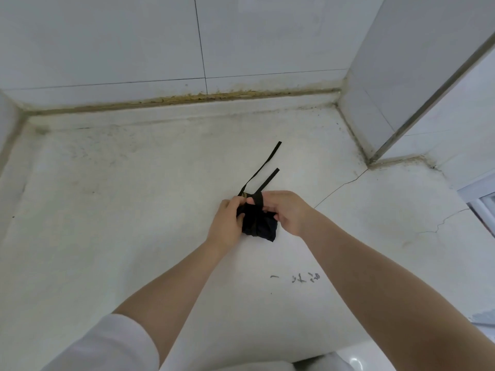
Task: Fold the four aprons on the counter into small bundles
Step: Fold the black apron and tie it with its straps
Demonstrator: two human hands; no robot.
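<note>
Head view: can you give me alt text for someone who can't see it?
Both hands, left hand and right hand, hold a small black apron bundle on a white counter. Two black straps trail away toward the tiled wall.

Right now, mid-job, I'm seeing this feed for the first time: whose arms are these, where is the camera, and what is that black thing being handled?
There is no machine here. These are a person's two bare arms, seen from one wide camera worn on the head, looking forward and down. The pale surface is a counter set in a tiled corner. The black thing is an apron already folded into a small bundle. The left hand holds one side in its grip, the right hand the other, with a strap over its fingers. Two black strap ends trail away across the counter. Only this one apron is in view.
</note>
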